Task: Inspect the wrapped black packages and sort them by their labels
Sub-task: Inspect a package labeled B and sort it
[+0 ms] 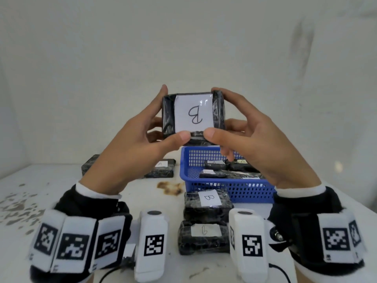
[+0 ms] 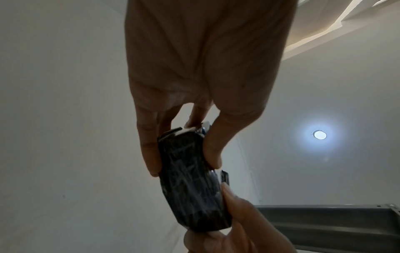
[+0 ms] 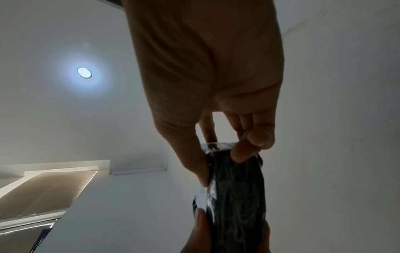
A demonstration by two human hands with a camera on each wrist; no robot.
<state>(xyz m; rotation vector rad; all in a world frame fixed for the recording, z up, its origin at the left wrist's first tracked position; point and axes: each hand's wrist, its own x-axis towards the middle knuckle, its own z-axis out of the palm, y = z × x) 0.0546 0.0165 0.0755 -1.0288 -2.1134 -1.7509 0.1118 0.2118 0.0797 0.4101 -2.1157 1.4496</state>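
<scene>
A wrapped black package with a white label reading B is held up in front of me, label facing me. My left hand grips its left end, thumb on the lower edge and fingers behind. My right hand grips its right end the same way. In the left wrist view the package shows edge-on between fingers and thumb; in the right wrist view the package is pinched likewise. Two B-labelled packages lie on the table near me. An A-labelled package lies further back.
A blue mesh basket stands on the white table at centre right, holding several labelled black packages. Another black package lies behind my left forearm. A brown stain marks the table. White walls close the back and left.
</scene>
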